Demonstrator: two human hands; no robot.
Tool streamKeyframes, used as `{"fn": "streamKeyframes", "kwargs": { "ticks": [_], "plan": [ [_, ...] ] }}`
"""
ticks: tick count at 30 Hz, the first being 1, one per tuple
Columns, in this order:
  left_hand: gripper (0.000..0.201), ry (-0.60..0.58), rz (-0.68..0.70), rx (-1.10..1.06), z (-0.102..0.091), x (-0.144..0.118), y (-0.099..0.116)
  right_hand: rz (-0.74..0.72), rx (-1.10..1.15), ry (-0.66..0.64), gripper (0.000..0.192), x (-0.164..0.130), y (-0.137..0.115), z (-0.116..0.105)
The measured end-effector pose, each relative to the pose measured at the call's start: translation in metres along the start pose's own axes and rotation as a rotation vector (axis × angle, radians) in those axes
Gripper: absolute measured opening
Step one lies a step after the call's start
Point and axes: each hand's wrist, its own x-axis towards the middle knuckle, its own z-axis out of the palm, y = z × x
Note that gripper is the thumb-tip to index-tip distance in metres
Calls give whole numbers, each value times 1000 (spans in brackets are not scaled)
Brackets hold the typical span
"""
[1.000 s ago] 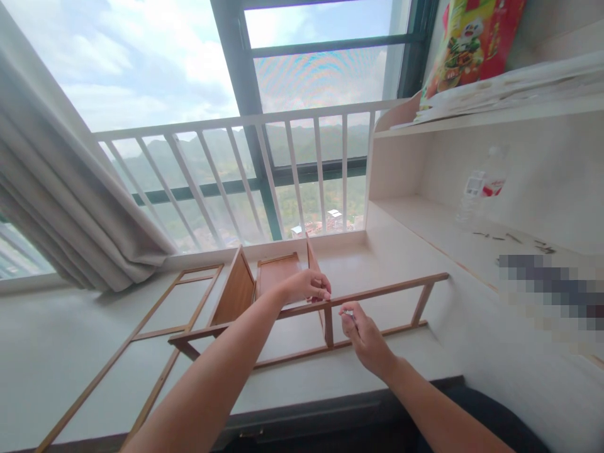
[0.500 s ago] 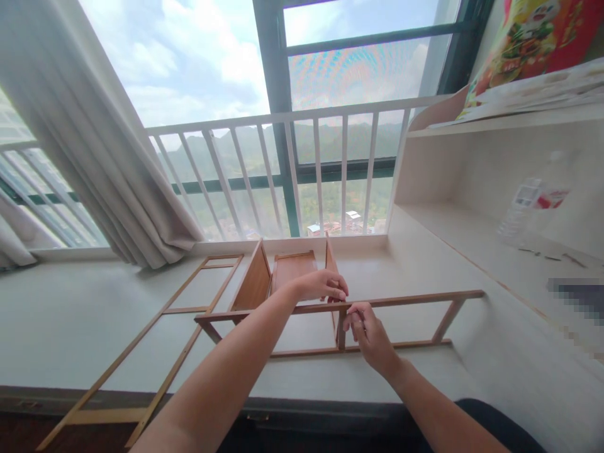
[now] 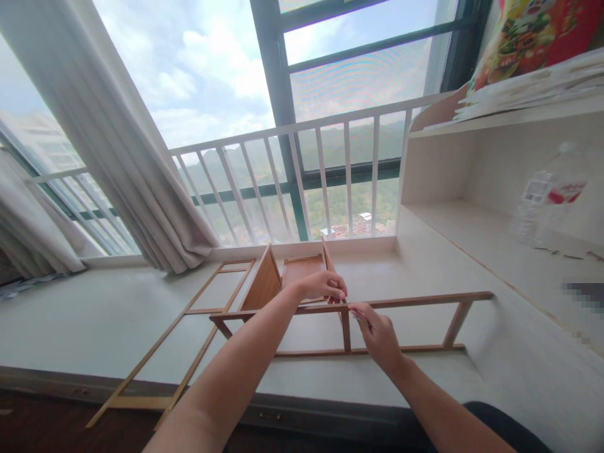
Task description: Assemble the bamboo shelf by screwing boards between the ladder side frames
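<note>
A brown wooden ladder-like frame (image 3: pixel 425 299) stands on its long edge on the white ledge, with short crosspieces between its rails. My left hand (image 3: pixel 325 286) reaches over the upper rail near the middle crosspiece, fingers bent down and closed; what they hold is hidden. Just in front of that rail, my right hand (image 3: pixel 375 326) is closed in a pinch beside the crosspiece's upper end. A tiny shiny bit shows at its fingertips, too small to name. Behind the frame are an upright wooden side panel (image 3: pixel 260 282) and a wooden board (image 3: pixel 302 270), partly covered by my left hand.
A second ladder-like wooden frame (image 3: pixel 198 352) lies to the left, jutting over the ledge's front edge. Right of me, a white shelf (image 3: pixel 453 217) holds a clear plastic bottle (image 3: pixel 542 201) and small metal pieces (image 3: pixel 573 256). A grey curtain (image 3: pixel 141 170) and white railing (image 3: pixel 349 176) stand behind.
My right hand has risen slightly to the upper rail, and its fingers have drawn together into a pinch. The left hand keeps its place at the rail. The view has turned a little left.
</note>
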Motion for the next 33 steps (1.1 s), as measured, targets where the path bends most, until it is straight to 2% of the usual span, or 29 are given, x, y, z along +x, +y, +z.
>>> {"fn": "streamKeyframes", "kwargs": {
  "ticks": [4, 7, 12, 20, 33],
  "plan": [
    [56, 2, -15, -7, 1, -1, 1, -88, 43, 78, 30, -1, 2, -2],
    [57, 0, -21, -19, 3, 1, 2, -82, 31, 115, 28, -1, 2, -3],
    [59, -10, -19, -33, 6, 2, 5, -4, 45, 82, 32, -6, 2, 1],
    [59, -36, 3, -19, 9, 3, 9, -35, 124, 46, 30, -9, 5, 4],
    [50, -63, 30, 20, 8, 2, 15, -228, -36, 165, 29, 1, -3, 4]
  ]
}}
